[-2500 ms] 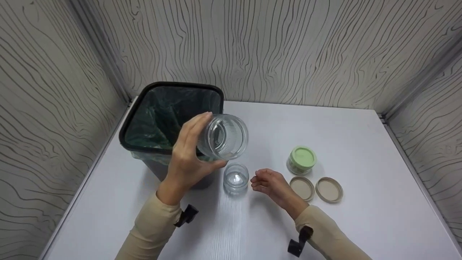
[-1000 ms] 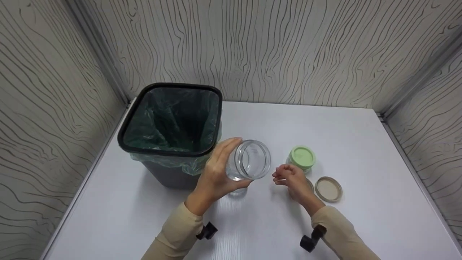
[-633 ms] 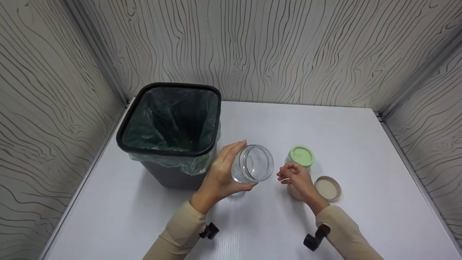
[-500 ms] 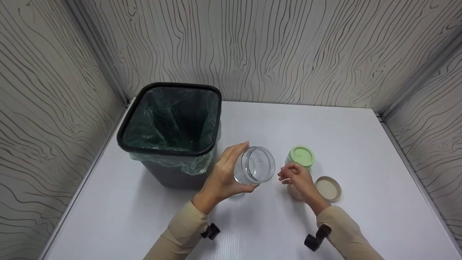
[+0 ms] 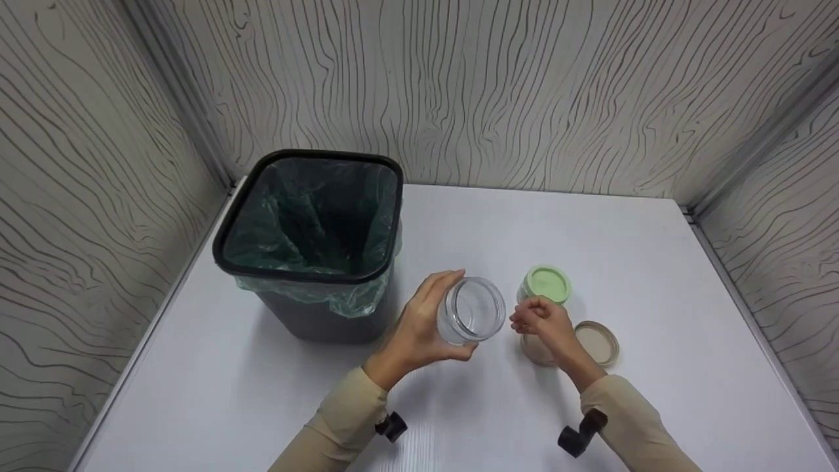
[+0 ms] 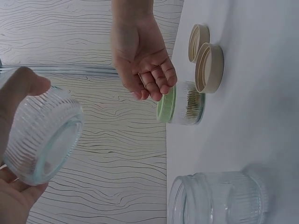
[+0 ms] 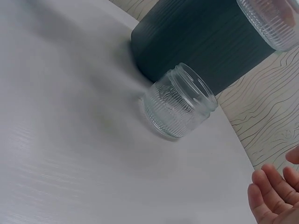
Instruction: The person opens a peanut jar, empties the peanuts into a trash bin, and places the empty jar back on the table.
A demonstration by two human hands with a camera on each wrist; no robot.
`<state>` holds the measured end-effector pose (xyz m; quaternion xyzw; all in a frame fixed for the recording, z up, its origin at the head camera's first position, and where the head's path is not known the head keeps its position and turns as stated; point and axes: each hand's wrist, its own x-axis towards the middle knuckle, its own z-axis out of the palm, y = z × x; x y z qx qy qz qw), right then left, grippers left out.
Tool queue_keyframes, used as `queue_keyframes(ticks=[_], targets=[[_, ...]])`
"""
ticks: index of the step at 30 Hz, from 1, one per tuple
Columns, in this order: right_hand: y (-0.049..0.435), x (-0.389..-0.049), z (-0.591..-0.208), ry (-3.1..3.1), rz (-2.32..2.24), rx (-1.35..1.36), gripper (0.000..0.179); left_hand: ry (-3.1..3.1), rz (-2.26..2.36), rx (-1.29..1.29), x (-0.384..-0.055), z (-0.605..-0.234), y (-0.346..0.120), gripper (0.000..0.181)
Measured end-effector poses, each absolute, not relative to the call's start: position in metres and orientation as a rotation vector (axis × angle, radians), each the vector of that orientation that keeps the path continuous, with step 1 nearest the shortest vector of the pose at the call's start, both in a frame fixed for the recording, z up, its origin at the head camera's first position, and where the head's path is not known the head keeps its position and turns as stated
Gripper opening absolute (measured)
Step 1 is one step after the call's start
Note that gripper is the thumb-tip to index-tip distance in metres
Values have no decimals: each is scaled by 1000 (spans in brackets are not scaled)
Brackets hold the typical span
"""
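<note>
Your left hand [image 5: 423, 331] gripped a clear glass jar [image 5: 477, 309] between fingers and thumb, tilted in the air just below the middle of the head view. Your right hand [image 5: 547, 324], its fingers loosely curled, held nothing; it partly covered one of the two tan lids [image 5: 598, 344] and lay just below the green-lidded jar [image 5: 548, 284]. A second glass jar [image 7: 174, 105] stood upright on the white table [image 5: 491, 236], mid-frame in the right wrist view, near the foot of the dark bin [image 5: 308, 321]. Your left hand probably hid it from the head view, so lowering the one you gripped could have clinked glass against glass. A slackened thumb could have let the smooth jar slip. A low sweep of your right hand could have shoved the lids.
</note>
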<state>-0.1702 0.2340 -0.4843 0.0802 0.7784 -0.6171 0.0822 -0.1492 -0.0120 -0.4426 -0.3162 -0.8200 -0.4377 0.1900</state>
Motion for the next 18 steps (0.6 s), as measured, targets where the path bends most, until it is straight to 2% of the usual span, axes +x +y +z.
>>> queue_keyframes(ticks=[18], targets=[[238, -169, -486, 2326, -1838, 279, 10, -2359, -1222, -856, -151, -453, -3, 91]])
